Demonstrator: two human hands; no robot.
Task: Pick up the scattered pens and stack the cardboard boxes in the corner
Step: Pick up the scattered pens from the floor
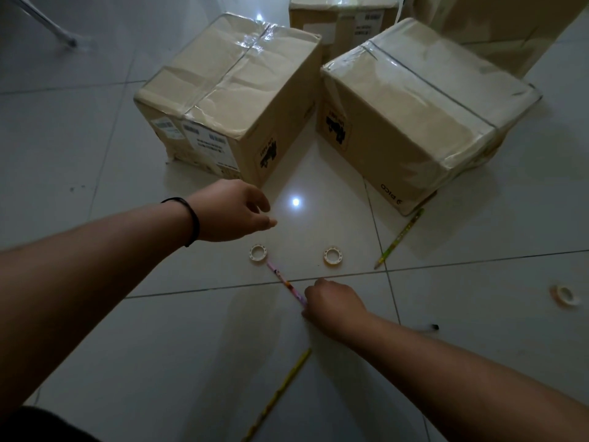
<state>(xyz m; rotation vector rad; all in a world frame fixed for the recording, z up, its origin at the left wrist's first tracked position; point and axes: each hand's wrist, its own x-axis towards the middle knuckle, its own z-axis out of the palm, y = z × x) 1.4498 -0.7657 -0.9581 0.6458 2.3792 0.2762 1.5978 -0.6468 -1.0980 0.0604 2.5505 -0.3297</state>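
Item 1, progress: the task is at its opening step. Your right hand point(331, 301) pinches the near end of the pink patterned pen point(287, 283), which lies on the white tiled floor point(95, 154); you cannot tell if it has left the tiles. Your left hand point(237, 210), with a black band at the wrist, hovers loosely curled over the floor and holds nothing.

Item 2, pens outstanding, placed from the pink pen: a green pen point(400, 239) well to its right, its far end beside the right-hand box; a yellow pen point(280, 392) nearer you, below your right hand.

Item 3, containers: a tan taped cardboard box with white labels point(229, 100) stands beyond the pink pen to the left, and a second tan taped cardboard box point(420, 113) beyond to the right. Both are sealed, contents unseen. A third labelled box point(344, 23) sits behind them. None is stacked, so that step remains entire.

Item 4, sundries: two small tape rolls, one point(258, 252) touching the pink pen's far tip, one point(332, 255) just right of it; a third roll point(565, 295) far right.
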